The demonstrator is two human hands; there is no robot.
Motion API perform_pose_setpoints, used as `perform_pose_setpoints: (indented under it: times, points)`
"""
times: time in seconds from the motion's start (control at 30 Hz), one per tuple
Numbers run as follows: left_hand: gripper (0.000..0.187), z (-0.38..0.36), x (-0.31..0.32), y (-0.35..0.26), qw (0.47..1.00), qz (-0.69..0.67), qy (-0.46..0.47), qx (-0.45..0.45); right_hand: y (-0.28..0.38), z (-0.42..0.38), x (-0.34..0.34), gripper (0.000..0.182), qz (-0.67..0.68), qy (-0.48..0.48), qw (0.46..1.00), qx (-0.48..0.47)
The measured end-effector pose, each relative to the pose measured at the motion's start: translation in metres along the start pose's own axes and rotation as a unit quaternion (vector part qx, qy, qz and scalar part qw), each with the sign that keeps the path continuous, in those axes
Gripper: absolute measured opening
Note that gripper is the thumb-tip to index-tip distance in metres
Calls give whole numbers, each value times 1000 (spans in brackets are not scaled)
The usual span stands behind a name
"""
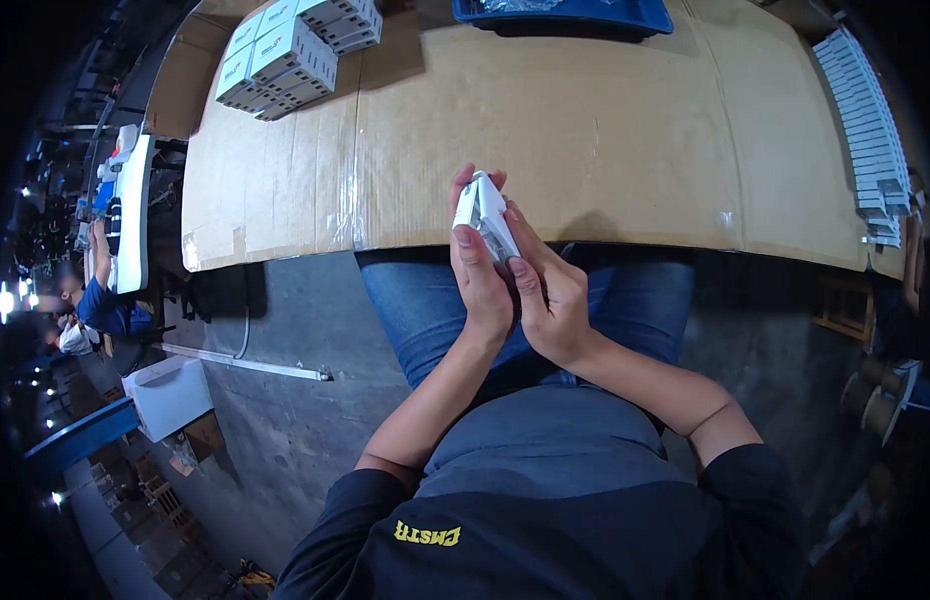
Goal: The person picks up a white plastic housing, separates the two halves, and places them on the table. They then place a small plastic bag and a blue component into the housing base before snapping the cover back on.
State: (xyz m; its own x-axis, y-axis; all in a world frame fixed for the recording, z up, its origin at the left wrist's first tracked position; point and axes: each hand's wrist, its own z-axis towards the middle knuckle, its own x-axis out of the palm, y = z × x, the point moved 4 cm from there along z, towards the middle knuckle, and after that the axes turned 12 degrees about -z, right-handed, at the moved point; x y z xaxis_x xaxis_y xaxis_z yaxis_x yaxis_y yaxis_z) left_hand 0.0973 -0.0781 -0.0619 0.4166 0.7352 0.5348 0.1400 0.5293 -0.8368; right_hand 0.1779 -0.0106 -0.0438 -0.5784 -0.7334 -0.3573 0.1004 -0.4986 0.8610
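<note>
Between my two hands is a small white cardboard box (496,212), held tilted just above the near edge of the table. A side or flap of it stands apart, and a greyish part shows in the gap; what lies inside I cannot make out. My left hand (482,285) grips the box from the left, its thumb on the near face and fingertips behind the far end. From the right, my right hand (553,300) closes on it, thumb at the lower end and fingers along the side.
Cardboard covers the table (585,140). Stacked white printed boxes (290,60) stand at the far left, and a blue tray (575,25) with clear plastic at the back. A long row of white boxes (860,115) lines the right edge. Another person (105,303) sits far left.
</note>
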Motion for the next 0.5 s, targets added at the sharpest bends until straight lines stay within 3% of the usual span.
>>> perform_pose_setpoints:
  times: [0.17, 0.27, 0.37, 0.5]
  points:
    - [95, 3, 1, -9, 999, 43, 1, 28, -5, 1, 3, 47, 64, 60, 995, 40]
    - [97, 6, 14, -24, 993, 108, -3, 43, -6, 7, 2, 52, 223, 102, 962, 121]
    - [100, 10, 9, -21, 981, 167, 33, 95, -18, 12, -5, 44, 236, 70, 965, 89]
    - [105, 9, 1, -15, 970, 184, 130, 93, -28, 17, -12, 56, 366, 123, 879, 280]
